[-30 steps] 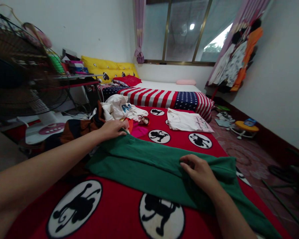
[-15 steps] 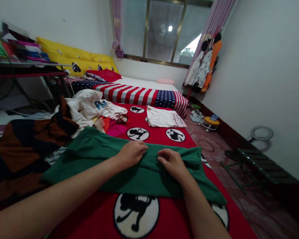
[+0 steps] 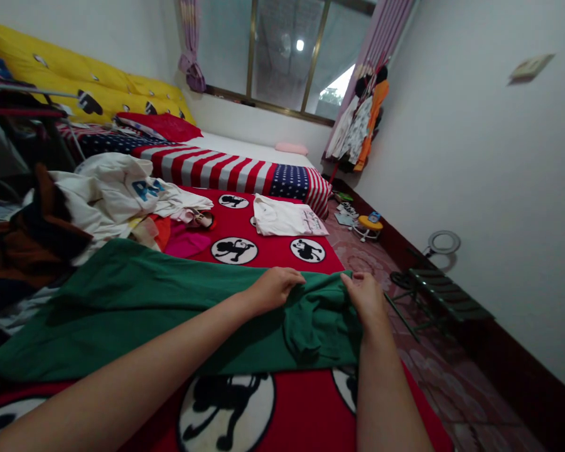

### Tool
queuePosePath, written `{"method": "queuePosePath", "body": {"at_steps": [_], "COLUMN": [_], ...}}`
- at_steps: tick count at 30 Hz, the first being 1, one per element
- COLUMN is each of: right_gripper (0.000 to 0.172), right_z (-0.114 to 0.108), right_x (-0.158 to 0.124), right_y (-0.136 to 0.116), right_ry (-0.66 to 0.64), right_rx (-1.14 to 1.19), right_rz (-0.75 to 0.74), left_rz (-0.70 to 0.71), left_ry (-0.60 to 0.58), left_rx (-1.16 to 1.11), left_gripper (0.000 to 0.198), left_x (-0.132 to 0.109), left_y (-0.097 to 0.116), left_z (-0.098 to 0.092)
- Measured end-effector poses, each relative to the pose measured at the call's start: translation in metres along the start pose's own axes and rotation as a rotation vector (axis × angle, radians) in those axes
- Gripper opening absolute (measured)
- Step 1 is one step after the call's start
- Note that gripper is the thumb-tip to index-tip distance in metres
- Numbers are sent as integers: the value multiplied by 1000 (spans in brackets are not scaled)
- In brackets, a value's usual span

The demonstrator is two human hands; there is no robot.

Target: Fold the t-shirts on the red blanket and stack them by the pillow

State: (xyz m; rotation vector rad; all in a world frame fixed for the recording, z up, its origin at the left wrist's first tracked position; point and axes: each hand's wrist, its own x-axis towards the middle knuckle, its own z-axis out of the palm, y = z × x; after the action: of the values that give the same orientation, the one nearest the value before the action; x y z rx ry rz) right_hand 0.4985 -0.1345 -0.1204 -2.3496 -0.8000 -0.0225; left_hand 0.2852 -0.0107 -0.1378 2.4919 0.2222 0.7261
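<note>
A green garment [image 3: 136, 307] lies spread across a red blanket [image 3: 306, 408] printed with black monkey figures in white circles. My left hand [image 3: 274, 287] pinches the garment's far edge near its right end, fingers closed on the cloth. My right hand [image 3: 366, 300] grips the garment's right end, where the fabric is bunched and folded over. Both forearms reach in from the bottom of the view.
A heap of white and coloured clothes [image 3: 117, 201] lies at the left. A folded white shirt [image 3: 287, 220] rests further back on the blanket. Beyond is a stars-and-stripes cover [image 3: 245, 176]. A green folding stool [image 3: 433, 295] and a small yellow stool [image 3: 370, 223] stand on the tiled floor at right.
My view has swung to the right. Both hands slid right along the green garment, and its right end is now bunched and folded inward under my right hand.
</note>
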Motion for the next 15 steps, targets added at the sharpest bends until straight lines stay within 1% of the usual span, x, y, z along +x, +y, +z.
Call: {"method": "queuePosePath", "body": {"at_steps": [2,4,6,8,10,15], "right_gripper": [48,54,63,65,60,53], "right_z": [10,19,25,31,36,46], "right_x": [3,6,7,8,9,14], "right_y": [3,4,5,7,10,16], "right_ry": [-37,-73,-101,-110,-94,-68], "right_rx": [113,290,510,714,774,719], "right_rz": [-22,-52,-70,-71,-49,25], "left_rz": [11,-6,-48,-97,-131,-131], "left_ry": [-25,-74,-125,-151,-153,-148], "left_rx": [-8,34,115,203,270,367], "left_gripper": [37,39,40,41,43,53], "left_x": [9,14,14,11,7,2], "left_y": [1,0,-1,-1,0,2], "left_z": [11,20,27,32,34,40]}}
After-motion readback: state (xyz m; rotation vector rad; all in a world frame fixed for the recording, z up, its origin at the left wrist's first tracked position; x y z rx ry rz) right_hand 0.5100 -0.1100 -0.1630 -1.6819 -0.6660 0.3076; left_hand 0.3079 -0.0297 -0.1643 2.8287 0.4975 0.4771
